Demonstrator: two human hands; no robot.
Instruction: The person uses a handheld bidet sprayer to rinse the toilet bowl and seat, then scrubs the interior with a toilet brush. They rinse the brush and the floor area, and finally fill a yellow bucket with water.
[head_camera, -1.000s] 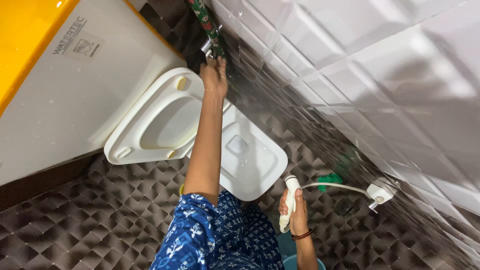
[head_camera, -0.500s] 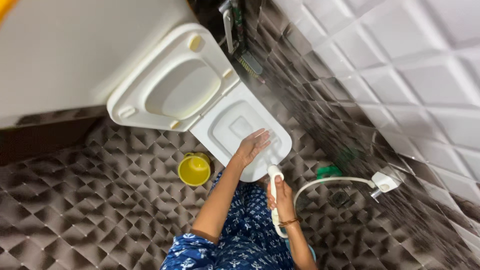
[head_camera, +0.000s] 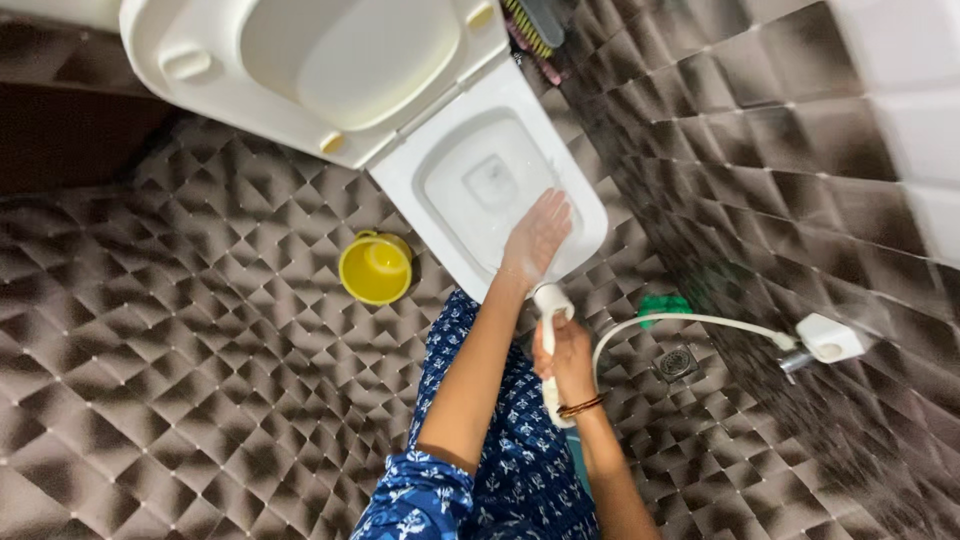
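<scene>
My left hand (head_camera: 538, 237) is held flat, fingers together, over the front rim of the white toilet bowl (head_camera: 430, 160), just ahead of the sprayer head. My right hand (head_camera: 566, 356) is wrapped around a white hand sprayer (head_camera: 551, 305) that points at the left palm. The sprayer's white hose (head_camera: 680, 320) curves to a white wall fitting (head_camera: 825, 340). The toilet seat and lid (head_camera: 200, 60) stand raised.
A yellow mug (head_camera: 375, 268) stands on the dark patterned floor left of the bowl. A green object (head_camera: 665, 304) and a floor drain (head_camera: 676, 363) lie near the tiled wall. A brush (head_camera: 535, 22) sits behind the toilet.
My left hand came down from the tap at the wall behind the toilet to the bowl's front. The view tilted down. The right hand brought the sprayer up to the left palm.
</scene>
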